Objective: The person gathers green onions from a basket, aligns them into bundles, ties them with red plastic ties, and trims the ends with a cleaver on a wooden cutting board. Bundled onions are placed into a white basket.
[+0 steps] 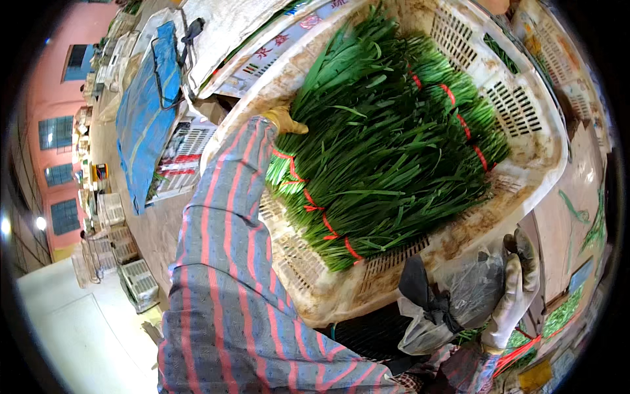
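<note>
Bunches of long green leaves, which look like garlic chives (379,162), lie packed in a dirt-stained white plastic crate (531,167). Red ties (322,221) bind their pale stem ends on two opposite sides. My left hand (285,120), in a yellowish glove, reaches over the crate's side and presses against the leaves; its thumb shows, but its other fingers are hidden. My right hand (517,285), in a pale glove with dark fingertips, is just outside the crate's near rim, fingers extended and apart. Beside it is a clear plastic bag (467,290) with a black knot.
Another printed crate (266,54) stands beyond, under a white cloth (231,39). A blue tarp (152,113) drapes over a crate at left. Stacked crates (138,280) line the far floor. More cut greens (563,310) and red ties (517,357) lie at lower right.
</note>
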The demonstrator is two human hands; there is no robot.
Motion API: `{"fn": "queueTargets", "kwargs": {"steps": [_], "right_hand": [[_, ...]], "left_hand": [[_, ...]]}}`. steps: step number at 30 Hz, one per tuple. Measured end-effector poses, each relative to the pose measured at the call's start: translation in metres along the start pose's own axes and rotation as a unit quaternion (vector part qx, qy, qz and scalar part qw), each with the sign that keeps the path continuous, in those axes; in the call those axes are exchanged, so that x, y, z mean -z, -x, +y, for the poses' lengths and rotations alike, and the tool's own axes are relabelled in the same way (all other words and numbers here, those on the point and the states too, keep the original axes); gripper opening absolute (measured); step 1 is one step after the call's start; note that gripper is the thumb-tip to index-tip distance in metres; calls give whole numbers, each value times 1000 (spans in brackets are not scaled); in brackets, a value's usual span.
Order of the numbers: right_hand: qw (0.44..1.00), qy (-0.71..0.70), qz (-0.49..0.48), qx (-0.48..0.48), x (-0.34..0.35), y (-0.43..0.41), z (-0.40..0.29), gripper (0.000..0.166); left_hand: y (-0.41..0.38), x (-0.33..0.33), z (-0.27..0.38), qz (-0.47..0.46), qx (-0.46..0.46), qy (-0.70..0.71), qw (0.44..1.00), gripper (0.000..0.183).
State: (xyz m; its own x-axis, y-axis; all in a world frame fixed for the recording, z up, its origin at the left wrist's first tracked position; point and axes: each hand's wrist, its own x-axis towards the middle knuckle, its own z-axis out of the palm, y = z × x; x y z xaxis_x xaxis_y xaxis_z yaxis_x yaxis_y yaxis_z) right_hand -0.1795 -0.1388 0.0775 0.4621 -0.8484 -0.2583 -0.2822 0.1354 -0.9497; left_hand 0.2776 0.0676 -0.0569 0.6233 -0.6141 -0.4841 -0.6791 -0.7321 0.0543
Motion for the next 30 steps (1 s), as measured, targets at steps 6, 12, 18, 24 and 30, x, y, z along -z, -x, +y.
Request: {"fn": "queueTargets", "kwargs": {"steps": [6, 12, 18, 24, 30], "right_hand": [[1000, 17, -8, 5, 3, -3, 4, 42], [1000, 5, 5, 1, 5, 4, -5, 45], [997, -66, 20, -30, 5, 0, 4, 58], [996, -90, 10, -20, 6, -2, 4, 51], [994, -107, 8, -3, 9, -3, 1, 44]], "left_hand": [[-10, -18, -24, -90, 55, -28, 994, 76], [-57, -61, -49, -168, 63, -117, 977, 81], [-18, -31, -14, -53, 117, 31, 991, 80], [-1, -31, -9, 168, -68, 237, 955, 100], [-27, 34, 122, 317, -251, -79, 911, 92]]}}
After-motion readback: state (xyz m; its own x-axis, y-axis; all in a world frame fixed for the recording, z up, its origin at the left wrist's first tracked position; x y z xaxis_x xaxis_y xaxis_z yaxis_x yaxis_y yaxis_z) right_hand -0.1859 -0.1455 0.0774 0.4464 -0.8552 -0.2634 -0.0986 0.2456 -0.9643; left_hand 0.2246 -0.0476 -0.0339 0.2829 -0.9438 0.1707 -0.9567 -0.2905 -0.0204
